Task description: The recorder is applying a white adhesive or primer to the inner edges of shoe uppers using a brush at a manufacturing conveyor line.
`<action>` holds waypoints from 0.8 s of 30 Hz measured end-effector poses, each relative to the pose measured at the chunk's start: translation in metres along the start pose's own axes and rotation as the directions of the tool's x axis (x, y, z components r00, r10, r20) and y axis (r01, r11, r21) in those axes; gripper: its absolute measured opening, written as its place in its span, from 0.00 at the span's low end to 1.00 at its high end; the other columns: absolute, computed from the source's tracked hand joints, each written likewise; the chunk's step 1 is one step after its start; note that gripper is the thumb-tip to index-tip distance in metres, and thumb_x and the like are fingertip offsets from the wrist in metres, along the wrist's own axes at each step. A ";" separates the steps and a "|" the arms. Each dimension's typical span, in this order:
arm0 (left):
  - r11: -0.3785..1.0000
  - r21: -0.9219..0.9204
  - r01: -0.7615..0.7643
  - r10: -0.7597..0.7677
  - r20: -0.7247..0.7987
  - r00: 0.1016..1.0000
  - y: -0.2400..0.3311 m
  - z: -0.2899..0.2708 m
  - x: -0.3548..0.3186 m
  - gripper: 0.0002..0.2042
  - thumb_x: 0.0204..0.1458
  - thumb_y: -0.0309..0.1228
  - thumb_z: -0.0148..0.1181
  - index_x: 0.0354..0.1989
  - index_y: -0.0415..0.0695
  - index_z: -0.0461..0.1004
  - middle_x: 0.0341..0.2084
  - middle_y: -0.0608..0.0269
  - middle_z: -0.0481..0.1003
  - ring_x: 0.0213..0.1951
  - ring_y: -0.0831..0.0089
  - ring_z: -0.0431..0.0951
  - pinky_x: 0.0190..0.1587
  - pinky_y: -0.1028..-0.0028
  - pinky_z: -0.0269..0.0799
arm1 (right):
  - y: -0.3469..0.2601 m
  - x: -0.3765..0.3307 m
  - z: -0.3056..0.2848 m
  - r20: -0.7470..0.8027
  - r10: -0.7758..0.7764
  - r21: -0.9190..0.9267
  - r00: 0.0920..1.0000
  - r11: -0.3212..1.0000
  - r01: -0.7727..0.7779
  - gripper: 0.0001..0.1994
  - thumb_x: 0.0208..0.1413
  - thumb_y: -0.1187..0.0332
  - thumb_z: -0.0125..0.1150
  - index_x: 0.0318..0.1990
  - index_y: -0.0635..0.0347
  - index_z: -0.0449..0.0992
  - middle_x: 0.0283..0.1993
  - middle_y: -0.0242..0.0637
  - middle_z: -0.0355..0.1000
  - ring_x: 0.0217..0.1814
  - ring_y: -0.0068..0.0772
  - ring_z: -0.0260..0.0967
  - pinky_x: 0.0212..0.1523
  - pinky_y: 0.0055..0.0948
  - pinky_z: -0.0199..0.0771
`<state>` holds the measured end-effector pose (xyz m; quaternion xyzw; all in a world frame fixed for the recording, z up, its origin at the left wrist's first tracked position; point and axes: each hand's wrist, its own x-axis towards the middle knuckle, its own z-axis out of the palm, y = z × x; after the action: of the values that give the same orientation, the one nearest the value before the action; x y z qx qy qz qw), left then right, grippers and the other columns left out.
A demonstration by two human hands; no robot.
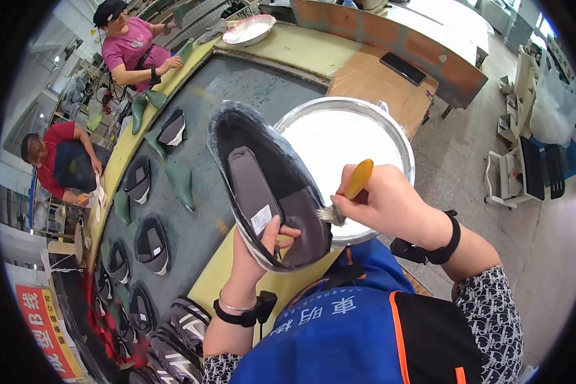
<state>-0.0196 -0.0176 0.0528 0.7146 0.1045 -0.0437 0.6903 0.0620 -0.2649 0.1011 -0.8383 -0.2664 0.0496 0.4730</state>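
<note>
My left hand (251,259) grips the shoe (281,205), left of the pot (411,153); my right hand (390,198) pinches the brush (360,179) at the shoe's right edge. An overloaded brush (its bristles (327,216) look pale) could drip onto the label (261,219).

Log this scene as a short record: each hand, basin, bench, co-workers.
Left hand: holding dark shoe upper, opening toward the camera
Right hand: gripping yellow-handled brush, bristles at the upper's right edge
Metal basin: round, white contents, partly behind the shoe upper
Grey-topped bench: green shoe lasts, other dark uppers
Nearby: person in pink, person in red, both at left
</note>
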 end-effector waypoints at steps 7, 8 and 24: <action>0.941 0.167 -0.295 0.319 -0.143 0.937 -0.005 0.017 0.009 0.13 0.70 0.33 0.44 0.48 0.36 0.72 0.38 0.54 0.79 0.43 0.66 0.83 0.44 0.73 0.80 | -0.001 0.015 0.001 -0.159 -0.198 -0.074 0.967 0.979 0.188 0.12 0.54 0.64 0.71 0.31 0.61 0.76 0.24 0.38 0.76 0.25 0.34 0.76 0.27 0.29 0.74; 0.925 0.197 -0.324 0.357 -0.167 0.919 -0.003 0.021 0.009 0.14 0.71 0.34 0.42 0.48 0.36 0.72 0.37 0.54 0.79 0.45 0.66 0.82 0.47 0.72 0.79 | -0.002 0.016 -0.001 -0.148 -0.165 -0.112 0.975 0.982 0.149 0.11 0.55 0.65 0.72 0.31 0.61 0.76 0.25 0.36 0.77 0.24 0.30 0.77 0.27 0.26 0.74; 0.168 0.759 -0.630 0.948 0.052 0.315 -0.073 -0.059 0.093 0.21 0.68 0.35 0.38 0.57 0.31 0.69 0.52 0.45 0.76 0.48 0.59 0.81 0.53 0.67 0.78 | 0.005 0.011 0.003 0.199 0.146 0.383 0.969 0.899 -0.214 0.12 0.59 0.66 0.70 0.31 0.64 0.75 0.28 0.33 0.78 0.29 0.20 0.78 0.30 0.20 0.78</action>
<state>0.0506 0.0510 -0.0348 0.8317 -0.1696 0.4649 0.2518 0.0726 -0.2595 0.0973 -0.7373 -0.2100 0.2164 0.6045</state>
